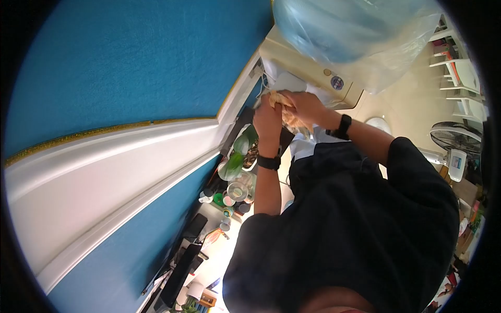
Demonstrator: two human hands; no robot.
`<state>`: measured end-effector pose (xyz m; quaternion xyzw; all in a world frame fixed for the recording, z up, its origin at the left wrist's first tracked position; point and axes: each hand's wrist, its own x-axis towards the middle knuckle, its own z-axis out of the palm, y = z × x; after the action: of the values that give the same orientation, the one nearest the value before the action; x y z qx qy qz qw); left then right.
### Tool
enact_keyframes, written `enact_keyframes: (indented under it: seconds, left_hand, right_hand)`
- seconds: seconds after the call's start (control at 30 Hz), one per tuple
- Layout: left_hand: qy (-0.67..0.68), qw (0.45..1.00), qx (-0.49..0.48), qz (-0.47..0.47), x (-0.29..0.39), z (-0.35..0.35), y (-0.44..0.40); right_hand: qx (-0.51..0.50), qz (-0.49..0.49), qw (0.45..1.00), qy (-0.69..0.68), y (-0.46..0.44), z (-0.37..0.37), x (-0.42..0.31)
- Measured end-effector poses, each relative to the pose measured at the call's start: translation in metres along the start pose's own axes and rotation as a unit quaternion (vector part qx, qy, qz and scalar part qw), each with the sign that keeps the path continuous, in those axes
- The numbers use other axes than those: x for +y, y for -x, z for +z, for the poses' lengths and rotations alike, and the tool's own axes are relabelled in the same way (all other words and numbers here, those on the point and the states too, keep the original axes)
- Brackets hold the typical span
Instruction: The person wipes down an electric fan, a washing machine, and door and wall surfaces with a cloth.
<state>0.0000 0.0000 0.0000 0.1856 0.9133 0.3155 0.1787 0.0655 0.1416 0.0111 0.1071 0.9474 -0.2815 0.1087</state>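
Both my hands meet near the upper middle of the view, in front of a cream-coloured appliance [313, 65]. My left hand [267, 119] has its fingers closed on a light tan, crumpled item [279, 99]. From the other side my right hand [307, 108] is closed on the same item. Below my right hand hangs an orange-tan, wrinkled part [296, 123]; whether it belongs to the same item I cannot tell. Each wrist wears a black band. A pale, rounded piece [288, 82] lies just beyond the fingers.
A large translucent plastic bag [360, 36] hangs at the top. Left of my forearm are a green-leaved plant [237, 156] and jars [237, 191]. A blue wall [130, 62] fills the left. At the right stand a black fan [455, 138] and white chairs [464, 75].
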Motion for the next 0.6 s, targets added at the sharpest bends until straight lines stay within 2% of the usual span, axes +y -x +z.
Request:
enact_keyframes:
  seconds: [0.1, 0.2, 0.3, 0.4, 0.5, 0.53, 0.6]
  left_hand:
    - [-0.046, 0.996, 0.046, 0.058, -0.008, -0.017, -0.037]
    - [-0.012, 0.994, 0.05, 0.1, 0.001, -0.02, -0.062]
    - [0.016, 0.997, -0.024, 0.073, 0.014, -0.015, -0.058]
    - [0.034, 0.987, -0.058, 0.144, 0.032, -0.008, -0.042]
    - [0.092, 0.979, -0.069, 0.166, 0.078, -0.015, -0.015]
    - [0.136, 0.972, -0.061, 0.182, 0.091, -0.014, -0.008]
    - [0.171, 0.959, -0.042, 0.224, 0.112, -0.004, 0.001]
  right_hand:
    - [0.057, -0.03, 0.998, -0.007, -0.037, 0.004, -0.003]
    - [0.084, -0.028, 0.996, 0.007, -0.048, 0.005, 0.004]
    - [0.112, -0.016, 0.994, -0.012, -0.023, 0.001, 0.007]
    - [0.034, 0.033, 0.996, -0.078, 0.004, -0.015, 0.017]
    - [0.127, -0.025, 0.986, -0.108, 0.042, -0.049, 0.025]
    - [0.132, -0.037, 0.978, -0.156, 0.057, -0.073, 0.018]
    - [0.159, 0.008, 0.977, -0.142, 0.079, -0.09, 0.022]
